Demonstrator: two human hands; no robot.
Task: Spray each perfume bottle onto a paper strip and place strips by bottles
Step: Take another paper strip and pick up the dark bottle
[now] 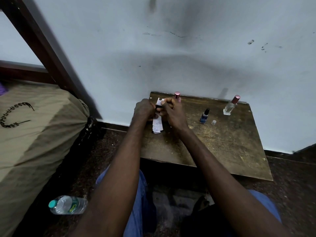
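Observation:
My left hand (pixel 142 109) and my right hand (pixel 172 112) meet over the far left of the low wooden table (pixel 222 144). Together they grip a bundle of white paper strips (pixel 157 124) with a small dark object at its top; which hand holds which part is hard to tell. A pink-capped perfume bottle (pixel 177 95) stands just behind my right hand, mostly hidden. A small blue bottle (pixel 204 115) with a black top stands mid-table. A clear bottle (pixel 230 105) with a pink cap stands at the far right.
A small clear cap (pixel 213 122) lies beside the blue bottle. The table sits against a pale wall. A large tan bag (pixel 34 127) fills the left, and a plastic water bottle (pixel 68 204) lies on the dark floor near my left knee.

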